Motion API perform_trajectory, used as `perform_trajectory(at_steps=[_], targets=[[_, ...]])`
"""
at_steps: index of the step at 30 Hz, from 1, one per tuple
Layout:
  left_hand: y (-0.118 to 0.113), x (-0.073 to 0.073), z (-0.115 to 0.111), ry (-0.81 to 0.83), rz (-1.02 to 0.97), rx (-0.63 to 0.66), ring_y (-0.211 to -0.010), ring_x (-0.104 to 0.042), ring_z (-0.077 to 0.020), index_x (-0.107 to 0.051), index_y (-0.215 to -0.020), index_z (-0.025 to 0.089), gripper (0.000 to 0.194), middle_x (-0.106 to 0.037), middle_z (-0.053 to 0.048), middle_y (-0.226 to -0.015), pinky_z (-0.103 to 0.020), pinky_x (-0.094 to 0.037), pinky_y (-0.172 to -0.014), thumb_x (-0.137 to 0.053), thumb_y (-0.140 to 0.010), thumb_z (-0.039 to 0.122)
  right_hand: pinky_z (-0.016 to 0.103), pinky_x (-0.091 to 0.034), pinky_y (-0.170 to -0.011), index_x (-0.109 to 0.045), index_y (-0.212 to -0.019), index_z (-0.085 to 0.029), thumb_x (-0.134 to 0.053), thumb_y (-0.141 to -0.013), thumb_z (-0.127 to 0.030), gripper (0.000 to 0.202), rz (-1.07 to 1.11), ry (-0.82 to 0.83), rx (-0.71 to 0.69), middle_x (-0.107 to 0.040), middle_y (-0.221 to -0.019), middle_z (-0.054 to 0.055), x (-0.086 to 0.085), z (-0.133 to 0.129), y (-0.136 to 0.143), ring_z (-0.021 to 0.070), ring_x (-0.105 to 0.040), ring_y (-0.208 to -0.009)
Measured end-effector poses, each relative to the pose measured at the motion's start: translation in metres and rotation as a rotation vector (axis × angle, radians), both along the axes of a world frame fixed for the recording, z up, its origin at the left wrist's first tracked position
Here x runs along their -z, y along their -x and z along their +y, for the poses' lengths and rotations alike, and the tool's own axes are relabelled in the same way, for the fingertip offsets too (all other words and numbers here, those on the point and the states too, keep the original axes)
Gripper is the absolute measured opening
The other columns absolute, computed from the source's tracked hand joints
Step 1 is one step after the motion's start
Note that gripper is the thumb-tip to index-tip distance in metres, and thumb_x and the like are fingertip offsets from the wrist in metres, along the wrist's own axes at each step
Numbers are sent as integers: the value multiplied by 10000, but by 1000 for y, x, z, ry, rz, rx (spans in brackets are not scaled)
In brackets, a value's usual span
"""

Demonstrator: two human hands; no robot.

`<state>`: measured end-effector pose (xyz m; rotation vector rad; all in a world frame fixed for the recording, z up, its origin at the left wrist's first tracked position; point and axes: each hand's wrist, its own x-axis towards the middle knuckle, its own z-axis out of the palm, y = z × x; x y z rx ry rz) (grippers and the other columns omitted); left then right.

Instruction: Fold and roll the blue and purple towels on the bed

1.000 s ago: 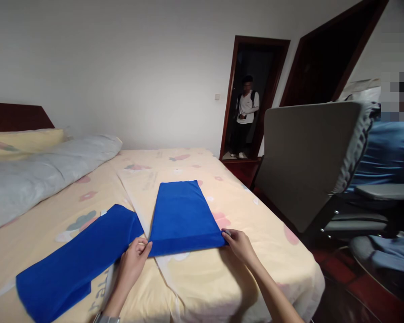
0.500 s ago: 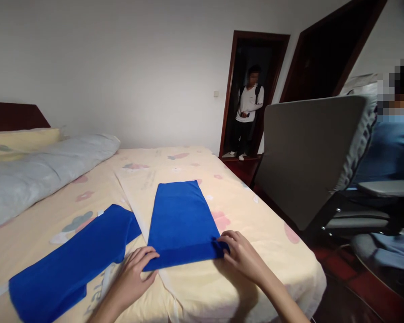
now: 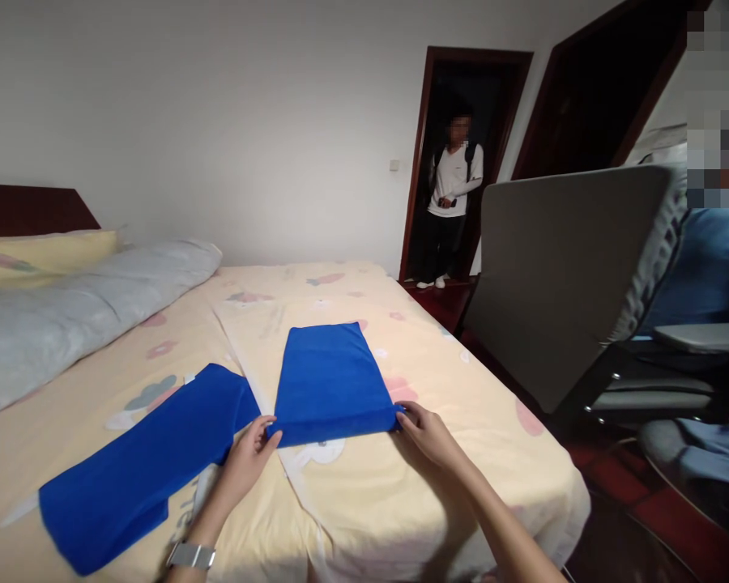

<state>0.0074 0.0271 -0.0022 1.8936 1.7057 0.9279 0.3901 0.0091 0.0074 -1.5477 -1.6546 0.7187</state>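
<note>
A blue towel (image 3: 334, 372) lies flat on the bed, with its near edge turned over into a thick band. My left hand (image 3: 252, 449) pinches the near left corner of that band between thumb and fingers. At the near right corner, my right hand (image 3: 424, 429) grips the other end the same way. To the left, a second blue cloth (image 3: 146, 461) lies at a slant, folded lengthwise, with a small white tag at its upper edge; my left forearm passes close to its right side.
The bed (image 3: 352, 518) has a pale yellow patterned sheet. A long grey bedding roll (image 3: 97, 304) and a yellow pillow (image 3: 49, 251) lie at the left. A grey chair back (image 3: 564, 283) stands right, near a seated person (image 3: 710, 259). Another person (image 3: 455, 182) stands in the doorway.
The towel's near edge has been folded farther away from me, so the towel is shorter. Both hands moved forward with it, and the left now pinches its corner.
</note>
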Motion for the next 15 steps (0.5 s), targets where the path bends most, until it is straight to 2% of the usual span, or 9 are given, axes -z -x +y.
perform_trajectory(at_steps=[3,7,11,15], targets=[[-3,2,10,12,16,-94,-877,-712,-245,-656,-1000,184,434,-766,-108,-932,-296,-528,-774,-520,-831,560,328,-503,-885,-683,-1168,-166,-565,-873,-465,437,76,73,104,-732,-1123,104,7,14,2,285,-670,-1066],[-4,-2,14,56,64,-127,-775,-713,-255,-663,-736,206,370,-762,-80,-733,-279,-469,-663,-543,-818,547,303,-544,-736,-705,-1106,-142,-584,-860,-404,379,155,168,138,-770,-910,93,15,26,3,251,-732,-832],[-6,-6,15,87,44,-140,-705,-714,-243,-627,-695,219,339,-738,-47,-656,-256,-431,-592,-565,-795,537,271,-543,-639,-696,-992,-158,-591,-856,-356,262,202,179,173,-754,-803,71,21,38,3,215,-726,-724],[-8,-1,19,118,-57,-131,-672,-728,-235,-602,-739,225,336,-748,-42,-691,-258,-480,-580,-563,-786,556,247,-531,-545,-642,-876,-180,-605,-845,-363,189,264,189,216,-720,-743,48,27,47,6,184,-702,-624]])
